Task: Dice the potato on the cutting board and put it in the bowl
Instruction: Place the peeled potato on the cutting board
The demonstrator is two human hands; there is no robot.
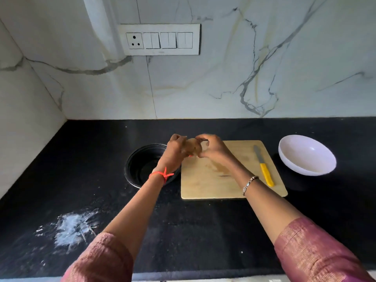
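The left hand [175,152] and right hand [214,152] both curl their fingers round the potato [192,147], held just over the far left corner of the cutting board [203,186]. The knife [264,168] lies to the right, pointing away, nearer the right hand.

I see dusty-pink sleeves [317,247], an orange thread [161,175] tied left of the cutting board [203,186], a beaded bracelet [249,184] over it.
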